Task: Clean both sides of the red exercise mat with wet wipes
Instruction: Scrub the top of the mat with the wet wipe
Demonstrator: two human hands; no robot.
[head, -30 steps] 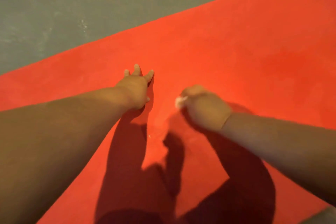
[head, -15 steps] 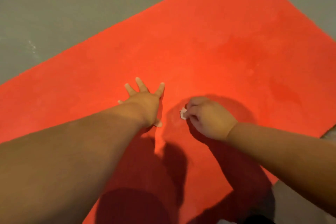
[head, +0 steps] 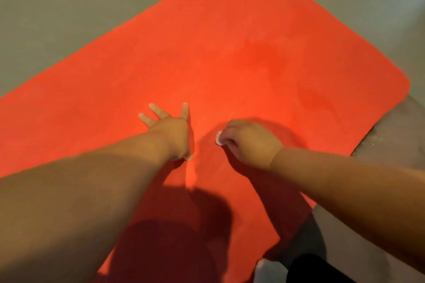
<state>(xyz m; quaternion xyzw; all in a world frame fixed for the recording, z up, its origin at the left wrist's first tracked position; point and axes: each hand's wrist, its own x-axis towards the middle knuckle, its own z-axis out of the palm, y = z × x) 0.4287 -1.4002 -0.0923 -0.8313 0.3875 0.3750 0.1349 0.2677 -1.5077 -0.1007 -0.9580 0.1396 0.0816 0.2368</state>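
Wiping the mat (head: pixel 207 64): left hand (head: pixel 171 133) splayed flat as brace, right hand (head: pixel 249 142) clutching wipe (head: pixel 218 139); next stroke likely needs fresh, unwiped area.

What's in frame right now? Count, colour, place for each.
exercise mat: 1, red, spread flat on the floor
wet wipe: 1, white, bunched, mid-mat
darker patches: 2, deeper red, right part of the mat
floor: grey, around the mat
white object: 1, bottom edge, unclear
black object: 1, beside it, unclear
left hand: fingers spread, flat on the mat
right hand: grips the wet wipe
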